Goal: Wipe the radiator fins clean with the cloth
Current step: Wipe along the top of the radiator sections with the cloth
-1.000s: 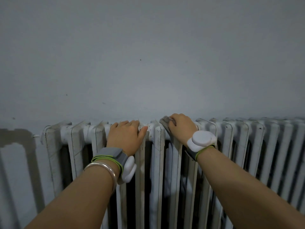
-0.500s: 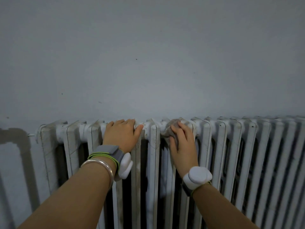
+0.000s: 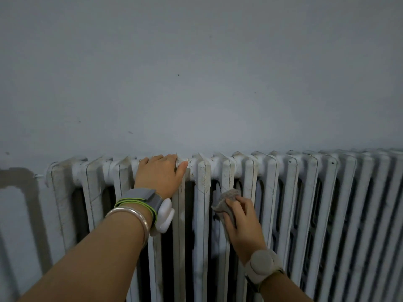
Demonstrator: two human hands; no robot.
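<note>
**Radiator fins: cloth mid-fin, lower centre of frame**

Radiator point(image 3: 283, 192) runs across the lower half of the frame, white, fins vertical, dark gaps between them. Scuffs and grime on the top caps near centre. Grey wall point(image 3: 196, 73) fills everything above it.

Cloth point(image 3: 227, 198), grey-brown and bunched, is pressed against the front of a fin just right of centre, below the top caps. Right hand point(image 3: 242, 223) is clamped on it: fingers lie over the cloth, thumb side hidden, wrist towards the lower right. Round pale wrist device point(image 3: 260, 263) sits on that wrist.

Left hand point(image 3: 160, 176) is flat on top of the radiator, left of centre, fingers together and curled over the caps, thumb out to the right along a cap. Holds nothing. Its wrist carries a grey strap with green edging point(image 3: 137, 198), a white pod point(image 3: 164, 214) and a silver bangle point(image 3: 130, 216).

Hands well apart, with two fins showing between them.
</note>
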